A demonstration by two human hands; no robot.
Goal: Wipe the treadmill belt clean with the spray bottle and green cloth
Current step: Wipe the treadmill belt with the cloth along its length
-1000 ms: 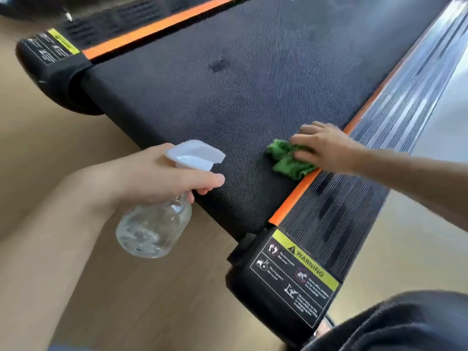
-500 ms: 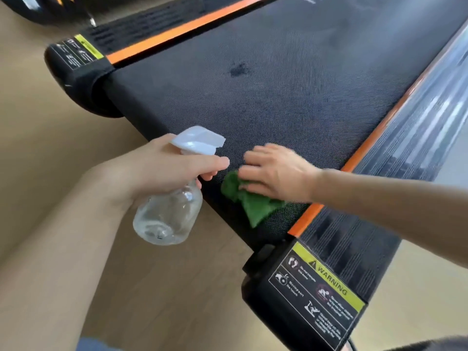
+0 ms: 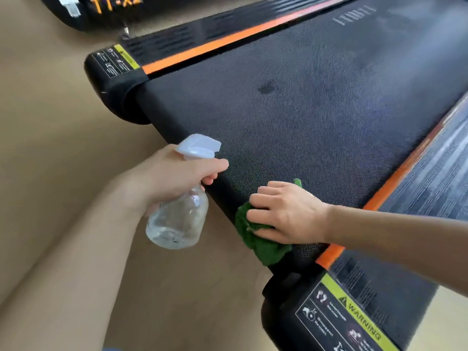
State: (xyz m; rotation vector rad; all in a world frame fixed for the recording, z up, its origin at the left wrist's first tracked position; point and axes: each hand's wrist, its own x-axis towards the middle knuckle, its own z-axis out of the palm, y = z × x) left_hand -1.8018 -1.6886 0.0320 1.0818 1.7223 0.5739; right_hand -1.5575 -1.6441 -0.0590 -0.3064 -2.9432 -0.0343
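Note:
The black textured treadmill belt (image 3: 316,110) runs from the near edge up to the top right, with a dark wet spot (image 3: 267,87) on it. My left hand (image 3: 167,178) grips the neck of a clear spray bottle (image 3: 177,221) with a white trigger head, held over the floor just off the belt's rear edge. My right hand (image 3: 286,211) presses a crumpled green cloth (image 3: 255,239) onto the belt's rear edge, with the fingers spread over it. Part of the cloth hangs over the edge.
Orange strips (image 3: 379,196) border the belt on both sides. A black end cap with a yellow WARNING label (image 3: 354,317) sits near right, and another end cap (image 3: 114,79) is at the left. Tan floor (image 3: 63,173) surrounds the deck. Another black machine (image 3: 101,8) stands at the top left.
My right hand has slid the green cloth leftward from the right orange strip along the belt's rear edge. The left hand keeps holding the bottle.

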